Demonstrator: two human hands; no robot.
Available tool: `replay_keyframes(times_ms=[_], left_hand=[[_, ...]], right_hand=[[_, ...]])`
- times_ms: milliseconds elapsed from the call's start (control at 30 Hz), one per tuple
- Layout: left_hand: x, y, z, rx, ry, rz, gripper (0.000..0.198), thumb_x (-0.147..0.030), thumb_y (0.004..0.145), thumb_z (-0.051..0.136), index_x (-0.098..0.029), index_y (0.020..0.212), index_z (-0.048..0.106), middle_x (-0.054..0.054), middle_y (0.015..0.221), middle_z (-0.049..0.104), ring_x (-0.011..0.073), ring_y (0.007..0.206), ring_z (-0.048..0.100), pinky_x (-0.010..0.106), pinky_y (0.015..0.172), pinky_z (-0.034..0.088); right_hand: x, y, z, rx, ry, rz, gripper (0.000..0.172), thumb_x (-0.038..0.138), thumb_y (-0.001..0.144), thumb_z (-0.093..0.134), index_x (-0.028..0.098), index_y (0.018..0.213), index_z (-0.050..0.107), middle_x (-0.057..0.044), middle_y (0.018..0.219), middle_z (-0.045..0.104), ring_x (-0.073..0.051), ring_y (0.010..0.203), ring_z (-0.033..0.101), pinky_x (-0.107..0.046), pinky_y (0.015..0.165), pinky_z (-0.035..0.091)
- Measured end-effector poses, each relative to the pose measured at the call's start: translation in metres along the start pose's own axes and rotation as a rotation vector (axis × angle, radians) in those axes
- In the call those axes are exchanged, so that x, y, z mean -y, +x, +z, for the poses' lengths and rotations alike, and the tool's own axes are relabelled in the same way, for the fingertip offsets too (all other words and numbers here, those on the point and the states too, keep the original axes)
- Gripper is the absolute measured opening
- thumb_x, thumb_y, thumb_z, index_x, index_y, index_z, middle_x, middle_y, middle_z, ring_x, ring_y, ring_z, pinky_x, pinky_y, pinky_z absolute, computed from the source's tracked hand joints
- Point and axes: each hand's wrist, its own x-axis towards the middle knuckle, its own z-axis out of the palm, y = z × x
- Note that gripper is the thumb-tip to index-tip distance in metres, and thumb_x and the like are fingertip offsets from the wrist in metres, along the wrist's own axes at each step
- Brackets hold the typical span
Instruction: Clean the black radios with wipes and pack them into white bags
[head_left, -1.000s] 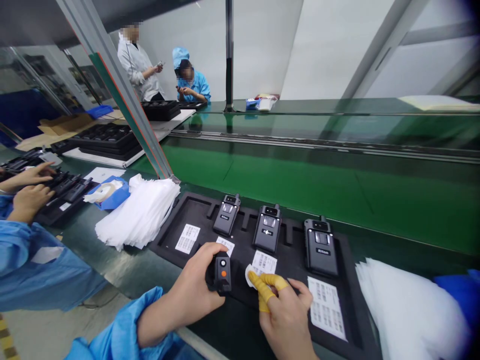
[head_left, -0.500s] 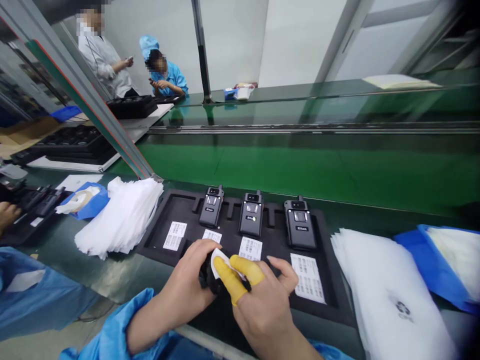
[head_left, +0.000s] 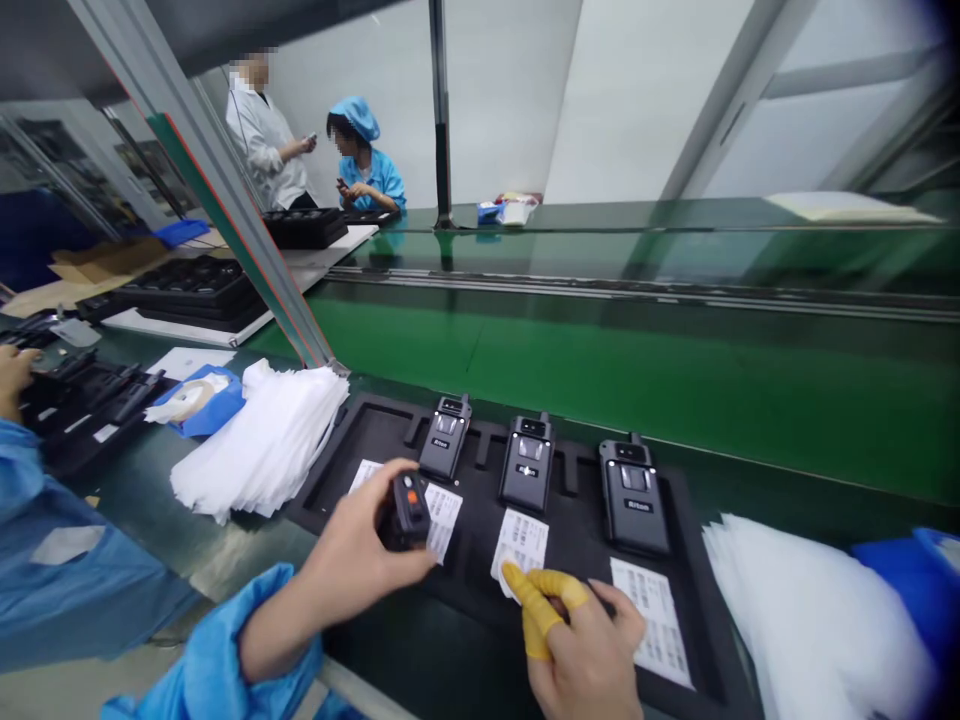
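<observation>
My left hand [head_left: 367, 545] is wrapped round a black two-way radio [head_left: 411, 508], turned end-on so that an orange button shows. My right hand [head_left: 574, 630], with yellow finger cots on its fingers, pinches a small white piece [head_left: 508, 582] with a rounded edge; its kind is unclear. The hands are apart, both over a black foam tray [head_left: 360, 425]. Three similar radios lie in its slots: a left one [head_left: 445, 440], a middle one [head_left: 526, 465] and a right one [head_left: 634, 500]. White barcode label sheets [head_left: 525, 540] lie below them, partly hidden by my hands.
White sleeves are stacked left [head_left: 259, 435] and right [head_left: 817, 610] of the tray. Blue boxes [head_left: 217, 405] stand beside them. A metal post [head_left: 247, 230] rises at left. A co-worker's hand [head_left: 11, 375] is at far left; two people are behind the green bench.
My right hand has drawn away from the radio, down and to the right, with the white piece. My left hand has moved slightly left and turned the radio. The view has shifted.
</observation>
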Motion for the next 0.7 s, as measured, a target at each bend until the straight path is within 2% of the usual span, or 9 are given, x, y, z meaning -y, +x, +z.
replay_keyframes(times_ms=[67,167,267,333,433,533,633,700], left_hand=[[0.008,0.025,-0.015,-0.017,0.095,-0.032,0.066,-0.034,0.069,0.066,-0.02,0.128,0.04,0.005,0.109,0.065,0.0221,0.092,0.065,0.032,0.081,0.05],[0.022,0.069,-0.032,-0.028,0.466,-0.109,0.066,-0.047,0.071,0.062,-0.017,0.126,0.041,0.01,0.111,0.065,0.026,0.099,0.063,0.032,0.081,0.049],[0.034,0.107,-0.034,-0.051,0.601,-0.182,0.063,-0.049,0.069,0.062,-0.012,0.117,0.046,0.017,0.103,0.066,0.0332,0.096,0.064,0.038,0.078,0.049],[0.041,0.123,-0.03,-0.067,0.648,-0.223,0.058,-0.049,0.069,0.062,-0.01,0.11,0.049,0.019,0.097,0.067,0.0358,0.091,0.065,0.04,0.075,0.048],[0.048,0.135,-0.023,-0.092,0.724,-0.274,0.052,-0.047,0.071,0.06,-0.01,0.105,0.05,0.021,0.096,0.066,0.0357,0.092,0.065,0.039,0.075,0.048],[0.049,0.133,-0.023,-0.091,0.769,-0.251,0.048,-0.049,0.075,0.057,-0.011,0.104,0.05,0.02,0.104,0.065,0.0325,0.097,0.063,0.035,0.077,0.047],[0.039,0.126,-0.03,-0.068,0.78,-0.166,0.041,-0.048,0.079,0.053,-0.015,0.104,0.05,0.015,0.105,0.065,0.0288,0.096,0.063,0.033,0.078,0.048],[0.029,0.126,-0.033,-0.051,0.783,-0.1,0.034,-0.043,0.082,0.052,-0.017,0.103,0.051,0.011,0.097,0.067,0.0286,0.089,0.064,0.037,0.074,0.05]], right_hand=[[-0.003,-0.005,0.007,0.006,0.002,0.003,0.019,0.006,0.075,0.047,0.021,0.076,0.059,-0.003,0.085,0.061,-0.014,0.077,0.058,-0.039,0.086,0.031],[-0.006,-0.009,0.013,0.0,0.007,0.006,0.017,0.007,0.075,0.049,0.021,0.072,0.057,-0.003,0.083,0.061,-0.014,0.075,0.058,-0.039,0.086,0.032],[-0.01,-0.012,0.016,0.018,-0.01,-0.033,0.017,0.008,0.075,0.051,0.021,0.077,0.06,-0.003,0.083,0.062,-0.015,0.076,0.059,-0.038,0.085,0.033],[-0.014,-0.014,0.017,0.037,-0.014,-0.069,0.021,0.007,0.074,0.052,0.021,0.085,0.062,-0.002,0.084,0.063,-0.014,0.076,0.059,-0.038,0.083,0.033],[-0.016,-0.014,0.018,0.039,0.008,-0.065,0.023,0.006,0.072,0.052,0.021,0.086,0.062,-0.002,0.084,0.063,-0.014,0.076,0.059,-0.037,0.083,0.033],[-0.012,-0.009,0.019,0.013,0.055,0.003,0.022,0.005,0.072,0.051,0.023,0.08,0.061,-0.001,0.083,0.062,-0.014,0.076,0.057,-0.037,0.082,0.033],[-0.001,-0.001,0.021,-0.069,0.099,0.153,0.032,0.005,0.073,0.047,0.023,0.094,0.062,-0.001,0.079,0.06,-0.015,0.074,0.055,-0.039,0.081,0.032],[0.003,0.006,0.024,-0.056,0.117,0.191,0.036,0.009,0.071,0.049,0.025,0.101,0.061,0.0,0.079,0.059,-0.014,0.073,0.054,-0.038,0.078,0.033]])
